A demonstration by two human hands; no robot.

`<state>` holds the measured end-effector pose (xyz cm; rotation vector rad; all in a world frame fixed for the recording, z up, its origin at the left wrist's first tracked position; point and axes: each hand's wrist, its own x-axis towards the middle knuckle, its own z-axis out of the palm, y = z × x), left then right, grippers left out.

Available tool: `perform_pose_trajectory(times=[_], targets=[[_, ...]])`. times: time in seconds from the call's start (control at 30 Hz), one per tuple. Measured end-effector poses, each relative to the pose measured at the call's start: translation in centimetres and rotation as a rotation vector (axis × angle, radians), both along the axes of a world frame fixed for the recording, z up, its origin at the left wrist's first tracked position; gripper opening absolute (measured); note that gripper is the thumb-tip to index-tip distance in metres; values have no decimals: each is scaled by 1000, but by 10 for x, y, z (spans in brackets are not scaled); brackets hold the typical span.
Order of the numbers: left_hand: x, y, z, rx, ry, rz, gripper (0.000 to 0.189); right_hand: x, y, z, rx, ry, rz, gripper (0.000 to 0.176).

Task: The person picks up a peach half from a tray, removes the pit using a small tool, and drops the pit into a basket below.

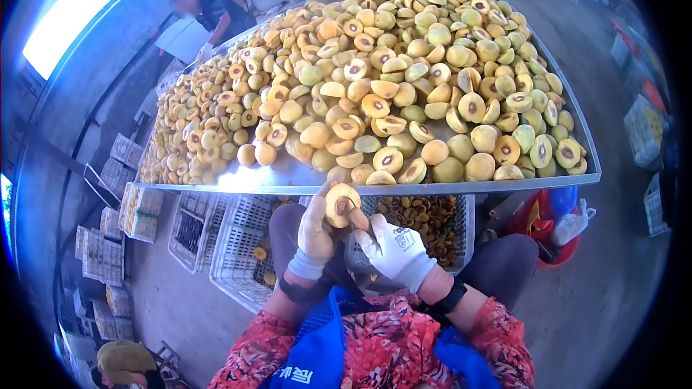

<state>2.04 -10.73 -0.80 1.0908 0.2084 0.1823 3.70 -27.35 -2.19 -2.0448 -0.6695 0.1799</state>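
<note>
A halved yellow fruit (341,204) with a brown hollow is gripped by my left hand (316,234), which wears a white glove. From the right, my gloved right hand (393,246) touches the fruit's cut face with bare-looking fingertips; whether a small tool sits between them cannot be made out. Both hands are just below the near edge of a metal table (432,189). On the table lies a large heap of fruit halves (375,86), some cut side up, showing brown centres.
Below the table, a white crate (461,234) holds brown pieces, and another crate (234,263) stands left of it. A red tub (562,256) is at right. Stacked crates (104,256) line the left. One person (216,18) stands behind the table, another (126,364) is lower left.
</note>
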Motion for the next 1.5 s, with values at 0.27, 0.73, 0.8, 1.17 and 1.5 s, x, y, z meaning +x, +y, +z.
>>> perform_pose_trajectory(times=[0.27,0.73,0.8,1.17,1.5], targets=[[1,6,-8,140,23,-21,74,2,-4,3,-23,-58,100,29],[4,6,-18,498,48,78,69,12,-10,1,-245,29,215,35],[5,15,-20,527,81,18,69,16,-13,-3,-256,-13,218,35],[9,11,-10,287,214,-40,71,6,-2,-41,73,-21,256,42],[5,19,10,640,443,-252,75,18,-20,-3,-258,139,327,43]])
